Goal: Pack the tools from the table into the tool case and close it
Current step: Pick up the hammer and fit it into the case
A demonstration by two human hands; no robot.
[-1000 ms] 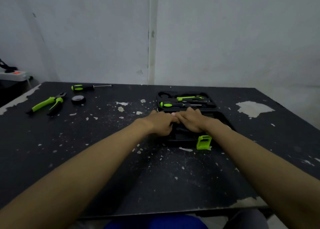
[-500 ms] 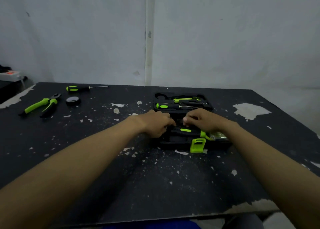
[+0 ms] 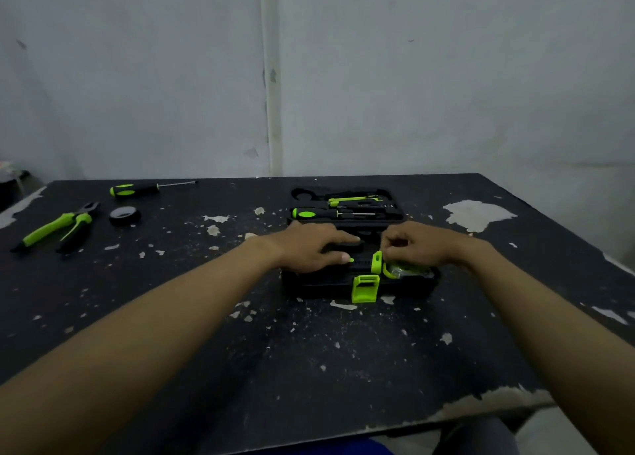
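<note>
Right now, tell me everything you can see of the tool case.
The tool case is black moulded plastic, lying open and flat at the middle of the table. Its far half holds a green-and-black screwdriver and other small tools in shaped slots. The near half has a bright green latch hanging at its front edge. The left hand rests flat on the near half; the right hand pinches a green-tipped tool there.
</note>
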